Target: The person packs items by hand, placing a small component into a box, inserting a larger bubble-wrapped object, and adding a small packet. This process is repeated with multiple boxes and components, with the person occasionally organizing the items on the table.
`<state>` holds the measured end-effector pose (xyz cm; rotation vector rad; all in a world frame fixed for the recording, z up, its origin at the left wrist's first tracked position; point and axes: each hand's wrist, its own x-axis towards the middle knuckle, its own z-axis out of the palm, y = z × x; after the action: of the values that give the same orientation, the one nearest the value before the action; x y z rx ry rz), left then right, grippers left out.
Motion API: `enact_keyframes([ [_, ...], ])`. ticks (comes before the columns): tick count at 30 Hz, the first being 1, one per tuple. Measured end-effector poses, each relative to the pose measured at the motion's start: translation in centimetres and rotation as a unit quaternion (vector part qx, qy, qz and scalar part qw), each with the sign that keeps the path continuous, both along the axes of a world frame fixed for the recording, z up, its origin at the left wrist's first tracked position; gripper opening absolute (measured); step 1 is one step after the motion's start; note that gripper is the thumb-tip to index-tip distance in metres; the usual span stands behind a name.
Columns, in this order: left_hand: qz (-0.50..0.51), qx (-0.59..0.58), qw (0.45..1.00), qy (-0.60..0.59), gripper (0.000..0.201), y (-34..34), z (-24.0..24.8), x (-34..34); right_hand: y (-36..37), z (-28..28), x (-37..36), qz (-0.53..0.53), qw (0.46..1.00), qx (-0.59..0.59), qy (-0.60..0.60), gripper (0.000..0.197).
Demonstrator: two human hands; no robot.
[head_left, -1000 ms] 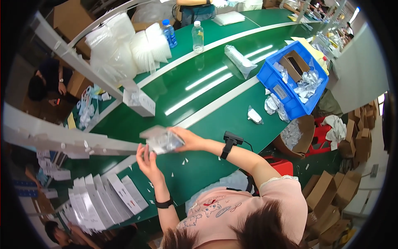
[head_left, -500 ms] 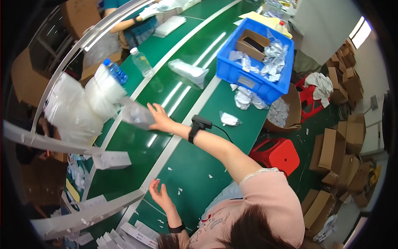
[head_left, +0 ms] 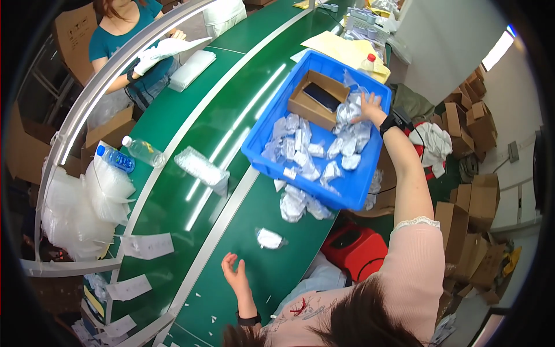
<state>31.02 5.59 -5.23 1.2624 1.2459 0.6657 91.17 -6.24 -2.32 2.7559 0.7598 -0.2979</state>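
Note:
My right hand (head_left: 370,109) reaches into a blue plastic bin (head_left: 370,173), fingers spread over white items in clear plastic wrap (head_left: 348,139). It touches them, but no item is lifted. A small open cardboard box (head_left: 298,107) inside the bin has a dark, flat, phone-like device (head_left: 321,96) in it. My left hand (head_left: 234,272) hovers above the green table near its inner edge, fingers curled loosely apart, with nothing in it. One wrapped white item (head_left: 270,238) lies on the table just beyond that hand, and more wrapped items (head_left: 295,205) rest against the bin's near side.
On the green belt (head_left: 237,118) are a bubble-wrap pouch (head_left: 202,169) and several white boxes (head_left: 147,246). Two bottles (head_left: 143,151) and stacked clear bags (head_left: 81,208) stand beyond. A co-worker in gloves (head_left: 151,58) works opposite. A red stool (head_left: 358,248) is beside the table.
My right hand has gone from a white box over the belt at left into the blue bin at right. That box now lies on the belt. The view has shifted.

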Motion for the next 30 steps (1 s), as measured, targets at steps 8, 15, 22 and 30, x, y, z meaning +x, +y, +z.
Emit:
enact_keyframes([
  [8, 0.002, 0.01, 1.0, 0.003, 0.024, 0.5, 0.1, 6.6, 2.9, -7.3, 2.1, 0.004, 0.989, -0.043, 0.143, 0.122],
  [15, 0.025, -0.042, 0.997, -0.056, 0.025, 1.2, 1.7, 10.2, 1.8, -8.1, 1.3, -0.03, 0.996, 0.086, -0.003, 0.079],
  [22, -0.041, -0.028, 0.997, -0.062, 0.026, 1.2, 1.0, 6.7, 0.0, -5.3, -1.1, -0.029, 0.98, 0.187, 0.057, 0.05],
  [30, -0.069, -0.014, 0.993, -0.098, 0.026, 1.8, 1.8, 1.7, 0.5, 11.0, -20.4, 0.036, 0.609, 0.608, 0.508, 0.03],
])
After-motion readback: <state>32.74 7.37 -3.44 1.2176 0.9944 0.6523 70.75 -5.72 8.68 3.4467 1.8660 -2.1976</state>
